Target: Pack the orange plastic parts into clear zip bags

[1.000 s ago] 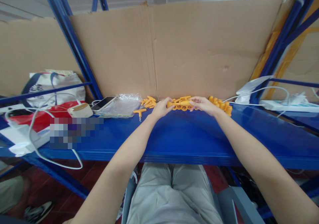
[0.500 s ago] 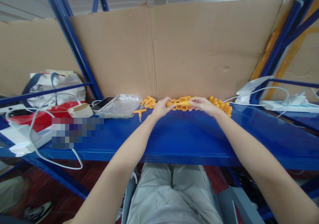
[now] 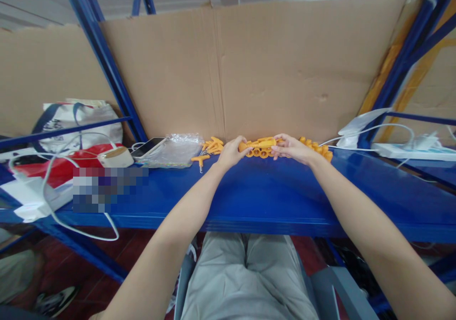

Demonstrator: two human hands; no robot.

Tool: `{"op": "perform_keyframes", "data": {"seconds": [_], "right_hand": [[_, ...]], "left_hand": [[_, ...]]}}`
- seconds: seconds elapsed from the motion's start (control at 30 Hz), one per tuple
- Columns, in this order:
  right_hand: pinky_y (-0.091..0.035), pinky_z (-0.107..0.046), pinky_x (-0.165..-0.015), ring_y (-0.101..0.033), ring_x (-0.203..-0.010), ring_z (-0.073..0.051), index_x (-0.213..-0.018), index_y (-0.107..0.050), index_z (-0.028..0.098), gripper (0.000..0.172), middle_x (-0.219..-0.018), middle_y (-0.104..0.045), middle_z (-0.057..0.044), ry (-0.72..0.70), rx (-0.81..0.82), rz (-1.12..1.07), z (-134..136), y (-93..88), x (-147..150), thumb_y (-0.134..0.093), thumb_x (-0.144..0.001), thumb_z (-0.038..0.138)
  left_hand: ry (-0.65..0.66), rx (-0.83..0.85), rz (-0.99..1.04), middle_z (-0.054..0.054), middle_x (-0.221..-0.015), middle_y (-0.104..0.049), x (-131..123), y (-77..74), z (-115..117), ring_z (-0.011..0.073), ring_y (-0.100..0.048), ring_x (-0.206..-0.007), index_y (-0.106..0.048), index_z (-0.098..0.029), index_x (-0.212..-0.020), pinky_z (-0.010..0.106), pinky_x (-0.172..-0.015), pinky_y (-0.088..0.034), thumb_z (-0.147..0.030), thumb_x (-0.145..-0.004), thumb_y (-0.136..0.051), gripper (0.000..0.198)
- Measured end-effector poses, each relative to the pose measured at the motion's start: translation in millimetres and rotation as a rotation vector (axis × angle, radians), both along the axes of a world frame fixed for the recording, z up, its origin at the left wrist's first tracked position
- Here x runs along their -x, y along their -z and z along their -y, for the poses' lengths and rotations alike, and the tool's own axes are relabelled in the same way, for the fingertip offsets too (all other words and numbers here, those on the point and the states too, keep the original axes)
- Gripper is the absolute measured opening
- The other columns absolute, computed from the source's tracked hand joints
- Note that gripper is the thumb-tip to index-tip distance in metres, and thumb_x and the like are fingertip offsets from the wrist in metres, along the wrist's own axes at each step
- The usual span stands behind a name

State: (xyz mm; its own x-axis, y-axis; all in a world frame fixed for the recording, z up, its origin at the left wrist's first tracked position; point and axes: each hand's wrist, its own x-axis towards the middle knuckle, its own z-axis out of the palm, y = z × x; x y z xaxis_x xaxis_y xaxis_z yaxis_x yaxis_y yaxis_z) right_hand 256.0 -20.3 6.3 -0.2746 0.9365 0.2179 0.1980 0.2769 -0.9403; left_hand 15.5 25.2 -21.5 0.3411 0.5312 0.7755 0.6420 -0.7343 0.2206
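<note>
An orange plastic corkscrew (image 3: 264, 143) lies level between my two hands, just above the blue shelf (image 3: 263, 192). My left hand (image 3: 231, 154) pinches its left end. My right hand (image 3: 291, 149) has its fingers closed at the right end, where the fingertips partly cover it. Beneath and behind it sit several orange tubular parts (image 3: 263, 154) with round openings. Left of my left hand lies an orange T-handle with a metal spiral (image 3: 201, 160), beside a small heap of similar T-handles (image 3: 213, 145). More orange parts (image 3: 318, 150) stand beyond my right wrist.
A clear plastic bag (image 3: 174, 151) and a phone (image 3: 148, 147) lie to the left, near a white charger (image 3: 116, 157) and loose cables. A cardboard sheet (image 3: 285, 68) closes the back. White power strips (image 3: 416, 152) sit at right, and blue posts frame the shelf.
The held corkscrew has turned slightly, and my right fingers have shifted a little at its right end. My left hand stays almost still.
</note>
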Motion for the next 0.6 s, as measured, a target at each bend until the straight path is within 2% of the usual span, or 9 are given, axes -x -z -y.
{"op": "perform_keyframes", "data": {"seconds": [0.1,0.2,0.27,0.37,0.47,0.53,0.6], "right_hand": [[-0.048,-0.025,-0.052,-0.061,-0.050,-0.013,-0.086,-0.055,0.019,0.040,-0.062,-0.067,-0.003,0.014,0.014,0.022,0.7,0.2,3.5,-0.067,-0.078,0.056],[-0.046,-0.026,-0.045,-0.054,-0.039,-0.013,-0.069,-0.056,0.019,0.056,-0.048,-0.061,-0.005,0.126,0.058,0.077,0.1,0.3,8.4,-0.049,-0.079,0.074],[-0.046,-0.027,-0.044,-0.053,-0.036,-0.013,-0.068,-0.058,0.019,0.062,-0.047,-0.060,-0.006,0.179,0.075,0.101,0.0,-0.8,9.5,-0.043,-0.077,0.078],[-0.051,-0.028,-0.049,-0.058,-0.042,-0.013,-0.080,-0.061,0.020,0.054,-0.062,-0.068,-0.007,0.138,0.084,0.068,2.3,-4.1,7.2,-0.050,-0.079,0.072],[-0.055,-0.028,-0.057,-0.065,-0.055,-0.013,-0.098,-0.060,0.023,0.039,-0.083,-0.073,-0.005,0.085,0.033,0.013,6.2,-6.6,4.7,-0.071,-0.075,0.052],[-0.054,-0.025,-0.057,-0.065,-0.056,-0.012,-0.098,-0.059,0.022,0.038,-0.083,-0.073,-0.004,0.099,-0.010,0.013,7.5,-6.7,5.0,-0.075,-0.074,0.046],[-0.050,-0.023,-0.052,-0.063,-0.053,-0.012,-0.086,-0.060,0.019,0.037,-0.072,-0.071,-0.005,0.128,-0.011,0.037,7.1,-5.6,7.2,-0.068,-0.078,0.055]], "left_hand": [[0.009,-0.041,-0.007,0.001,-0.087,-0.065,-1.1,-2.5,3.0,0.0162,-0.061,-0.080,-0.053,-0.020,-0.091,0.026,-0.073,-0.043,-0.034,-0.083,-0.066,0.020],[0.006,-0.046,-0.003,0.002,-0.090,-0.065,-2.6,-4.7,5.7,0.0168,-0.061,-0.084,-0.054,-0.020,-0.091,0.026,-0.076,-0.044,-0.035,-0.084,-0.065,0.020],[0.003,-0.035,0.003,0.002,-0.090,-0.065,-3.2,-5.4,6.4,0.0168,-0.061,-0.084,-0.054,-0.020,-0.091,0.026,-0.076,-0.043,-0.036,-0.084,-0.064,0.020],[-0.008,-0.012,0.012,0.001,-0.087,-0.065,-3.3,-5.6,6.5,0.0163,-0.061,-0.081,-0.054,-0.020,-0.091,0.026,-0.074,-0.043,-0.037,-0.084,-0.064,0.020],[-0.014,-0.003,0.018,0.001,-0.088,-0.065,-3.0,-5.8,7.0,0.0161,-0.061,-0.081,-0.054,-0.020,-0.092,0.026,-0.074,-0.044,-0.035,-0.085,-0.064,0.019],[-0.012,-0.012,0.011,0.002,-0.090,-0.065,-3.1,-6.3,8.3,0.0166,-0.061,-0.085,-0.054,-0.020,-0.092,0.026,-0.077,-0.044,-0.035,-0.084,-0.064,0.019],[-0.011,-0.027,-0.001,0.003,-0.092,-0.065,-3.6,-7.1,9.9,0.0173,-0.061,-0.088,-0.055,-0.020,-0.093,0.027,-0.079,-0.044,-0.035,-0.085,-0.064,0.020]]}}
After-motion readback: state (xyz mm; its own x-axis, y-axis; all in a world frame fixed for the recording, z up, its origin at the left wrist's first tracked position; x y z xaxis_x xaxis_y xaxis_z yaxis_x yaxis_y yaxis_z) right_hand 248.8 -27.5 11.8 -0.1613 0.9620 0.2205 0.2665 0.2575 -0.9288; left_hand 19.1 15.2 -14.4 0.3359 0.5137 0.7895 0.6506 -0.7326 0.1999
